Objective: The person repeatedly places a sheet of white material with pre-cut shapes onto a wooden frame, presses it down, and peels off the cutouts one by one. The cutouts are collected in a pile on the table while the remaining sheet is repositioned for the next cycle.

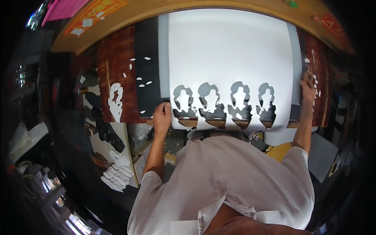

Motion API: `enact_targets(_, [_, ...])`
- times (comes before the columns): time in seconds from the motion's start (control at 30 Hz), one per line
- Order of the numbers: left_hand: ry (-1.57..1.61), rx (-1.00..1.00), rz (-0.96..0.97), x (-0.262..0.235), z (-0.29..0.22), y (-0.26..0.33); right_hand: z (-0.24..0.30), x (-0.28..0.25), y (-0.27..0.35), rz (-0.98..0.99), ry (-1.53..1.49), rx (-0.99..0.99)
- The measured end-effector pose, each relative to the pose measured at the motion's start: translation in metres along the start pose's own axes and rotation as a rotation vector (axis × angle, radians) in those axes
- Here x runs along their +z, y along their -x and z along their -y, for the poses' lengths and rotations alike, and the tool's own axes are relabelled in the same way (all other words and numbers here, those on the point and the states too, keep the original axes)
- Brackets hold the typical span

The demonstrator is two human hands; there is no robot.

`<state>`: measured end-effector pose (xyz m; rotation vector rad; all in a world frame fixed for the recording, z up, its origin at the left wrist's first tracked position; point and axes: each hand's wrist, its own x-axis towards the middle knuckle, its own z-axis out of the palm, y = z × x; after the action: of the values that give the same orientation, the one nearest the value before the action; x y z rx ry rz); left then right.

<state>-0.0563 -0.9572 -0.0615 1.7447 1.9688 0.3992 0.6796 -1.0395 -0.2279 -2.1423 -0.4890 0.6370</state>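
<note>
A wide white sheet (231,47) lies over the work board, its near edge hanging past the board's front. Several matching curved cut-outs run in a row along that near part, with dark board showing through. My left hand (161,116) is closed at the board's front edge, beside the sheet's left corner; anything inside its fingers is hidden. At the board's right side, my right hand (308,89) curls against a small brown openwork piece (309,73), apparently gripping it. One loose white cut-out piece (115,102) rests on the reddish-brown surface at the left.
An orange-yellow beam (152,11) spans the far side above the board. Small white scraps (147,58) dot the dark mat (147,86). Below left, a stack of white cut pieces (116,176) sits beside a black item (103,127). Yellow scraps (170,157) lie underneath.
</note>
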Motion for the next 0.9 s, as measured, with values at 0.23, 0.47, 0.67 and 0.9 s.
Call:
enact_targets(0.23, [0.09,-0.053,0.132,-0.013,-0.014,-0.029,0.175,0.07,0.137,0.251,-0.24,-0.111])
enact_targets(0.47, [0.236,0.015,0.353,-0.009,-0.004,-0.037,0.3,0.275,0.282,0.388,0.117,-0.717])
enact_targets(0.67, [0.347,0.226,0.289,-0.011,0.008,-0.029,0.322,0.341,0.347,0.32,0.489,-0.769])
enact_targets(0.9, [0.256,0.443,0.226,-0.01,0.023,-0.016,0.318,0.346,0.349,0.318,0.438,-0.724])
